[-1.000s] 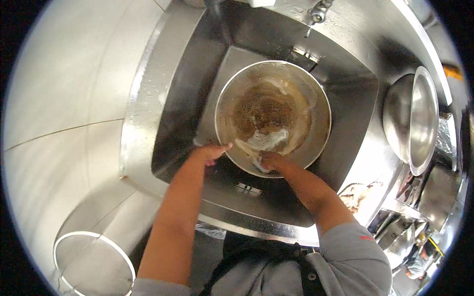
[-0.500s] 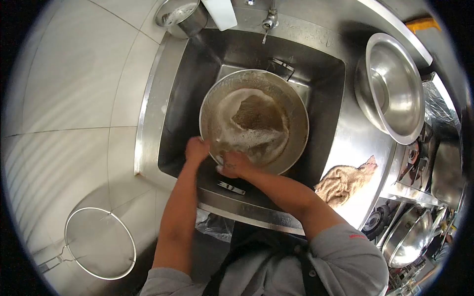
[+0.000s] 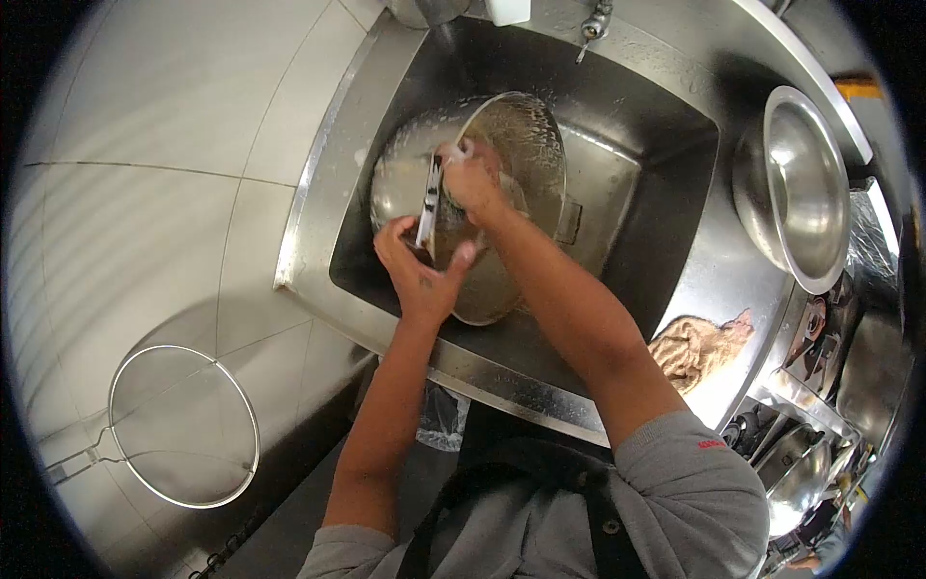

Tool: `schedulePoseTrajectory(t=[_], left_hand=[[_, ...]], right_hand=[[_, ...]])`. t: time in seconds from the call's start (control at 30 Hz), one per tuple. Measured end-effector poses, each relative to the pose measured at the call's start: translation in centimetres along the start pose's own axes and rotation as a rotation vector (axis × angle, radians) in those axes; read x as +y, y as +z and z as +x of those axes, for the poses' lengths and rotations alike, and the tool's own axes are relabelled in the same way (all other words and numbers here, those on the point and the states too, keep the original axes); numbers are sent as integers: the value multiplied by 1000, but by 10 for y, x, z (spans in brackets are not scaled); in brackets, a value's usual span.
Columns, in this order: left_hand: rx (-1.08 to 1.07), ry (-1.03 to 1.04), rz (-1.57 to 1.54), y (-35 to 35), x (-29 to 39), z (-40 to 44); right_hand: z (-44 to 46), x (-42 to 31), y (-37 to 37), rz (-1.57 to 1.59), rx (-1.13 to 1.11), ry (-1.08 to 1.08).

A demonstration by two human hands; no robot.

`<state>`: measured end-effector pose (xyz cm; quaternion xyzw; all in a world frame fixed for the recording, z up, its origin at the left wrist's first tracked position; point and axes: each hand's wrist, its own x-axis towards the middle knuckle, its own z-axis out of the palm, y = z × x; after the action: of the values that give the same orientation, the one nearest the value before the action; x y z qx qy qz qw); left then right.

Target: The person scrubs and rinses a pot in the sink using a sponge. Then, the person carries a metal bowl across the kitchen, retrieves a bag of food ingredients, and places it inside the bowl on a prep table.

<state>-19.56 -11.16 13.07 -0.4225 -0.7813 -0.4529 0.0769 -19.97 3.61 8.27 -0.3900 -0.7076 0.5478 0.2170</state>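
A large metal pot (image 3: 516, 125) is tipped on its side in the steel sink (image 3: 666, 207), its wet mouth facing right. My left hand (image 3: 422, 270) is at the pot's lower left, fingers spread around its outside near a side handle (image 3: 429, 201), thumb at the rim. Over the handle and rim, my right hand (image 3: 470, 179) is closed on something whitish that I cannot clearly make out. Brownish water lies at the pot's lower side and on the sink floor.
On the right counter are a steel bowl (image 3: 796, 188) and a crumpled brown cloth (image 3: 699, 349). A faucet (image 3: 595, 21) stands at the sink's back edge. A round strainer (image 3: 183, 425) hangs at the lower left. More metal bowls (image 3: 796, 473) are at the lower right.
The pot has gone from upright to tipped on its side, leftward in the sink. Its water has moved out of the bottom. Both hands have shifted to its handle side.
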Motion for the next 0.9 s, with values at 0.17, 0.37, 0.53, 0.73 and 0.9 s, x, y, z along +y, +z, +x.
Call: schedulePoseTrajectory(t=[0.17,0.37,0.53,0.73,0.9], left_hand=[[-3,55,8,18,-32,39],[38,136,-128,25,-30,52],[3,63,-302,22,-50,35],[62,99,-359,33,-62,31],[132,-21,-372,36,-64,26]], right_hand=[[-7,-11,4,1381,-113,334],[-111,99,110,597,-278,-140],[-96,228,70,-632,-587,-13],[-44,159,31,-441,-500,288],[-100,138,97,58,-445,55]])
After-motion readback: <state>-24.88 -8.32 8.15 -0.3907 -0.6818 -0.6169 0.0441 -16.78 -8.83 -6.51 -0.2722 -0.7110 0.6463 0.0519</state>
